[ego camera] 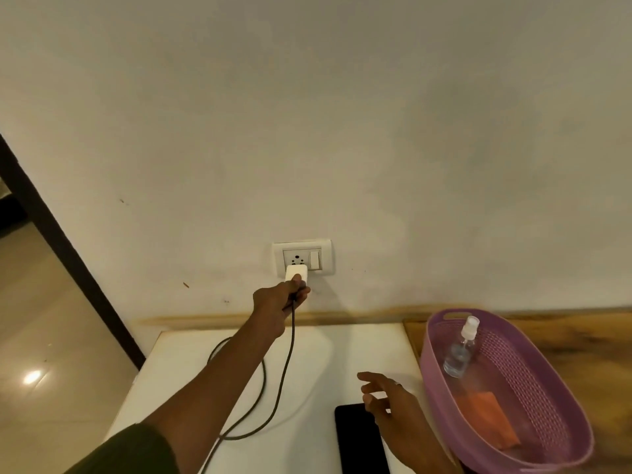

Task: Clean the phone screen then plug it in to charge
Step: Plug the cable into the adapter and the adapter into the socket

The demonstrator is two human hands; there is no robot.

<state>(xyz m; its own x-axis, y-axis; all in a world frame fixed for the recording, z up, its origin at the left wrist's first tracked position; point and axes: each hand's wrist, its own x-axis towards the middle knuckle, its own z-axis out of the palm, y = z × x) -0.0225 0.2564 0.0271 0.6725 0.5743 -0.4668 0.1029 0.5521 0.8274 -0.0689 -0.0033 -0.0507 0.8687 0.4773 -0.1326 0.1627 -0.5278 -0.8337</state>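
A pale, faintly smudged wall (342, 114) fills most of the view, with a white socket plate (302, 257) set low in it — a socket on the left of the plate, a rocker switch on the right. The left hand (278, 299) reaches up to the plate with its fingers closed around a white charger adapter (296, 272), which sits against the lower part of the socket; whether its pins are fully seated cannot be told. A dark braided cable (273, 381) drops from that hand, loops across the table and runs out of the bottom edge of the view.

The table (325, 364) is a white, glossy slab pushed up to the wall, where a worn wooden skirting strip (342, 316) runs along the join. The phone (359, 443) lies flat on the table near its front edge, dark screen up, with no cable visibly attached. The right hand (386, 401) hovers just above the phone's upper right corner, fingers spread and loose, holding nothing.

Just to the right, on a brown wood-grain surface (581, 350) adjoining the white slab, stands a lilac perforated plastic basket (561, 405). Inside it a clear spray bottle (460, 350) leans against the far end, and an orange cloth (489, 419) lies folded on the bottom.

On the left a dark door frame (68, 254) slants down the wall, and beyond it a shiny beige floor (44, 336) catches a bright reflection of a lamp.
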